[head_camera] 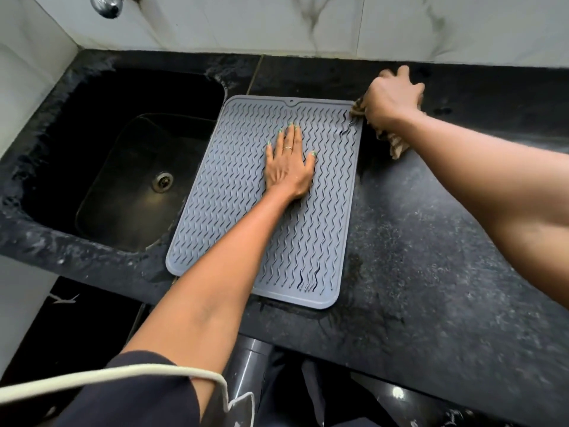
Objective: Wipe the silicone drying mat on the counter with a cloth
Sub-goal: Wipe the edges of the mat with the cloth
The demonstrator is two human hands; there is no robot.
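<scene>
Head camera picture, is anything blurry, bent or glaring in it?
Head view: wide-angle bend curves the counter edges; the right hand and its cloth look slightly motion-smeared, while the left hand, flat on the mat, is sharp; the sink is deep in shadow with a soft sheen near the drain; a bright highlight sits on the tap.

Single head view, looking steeply down, close over counter; edges likely wide-angle warped.
</scene>
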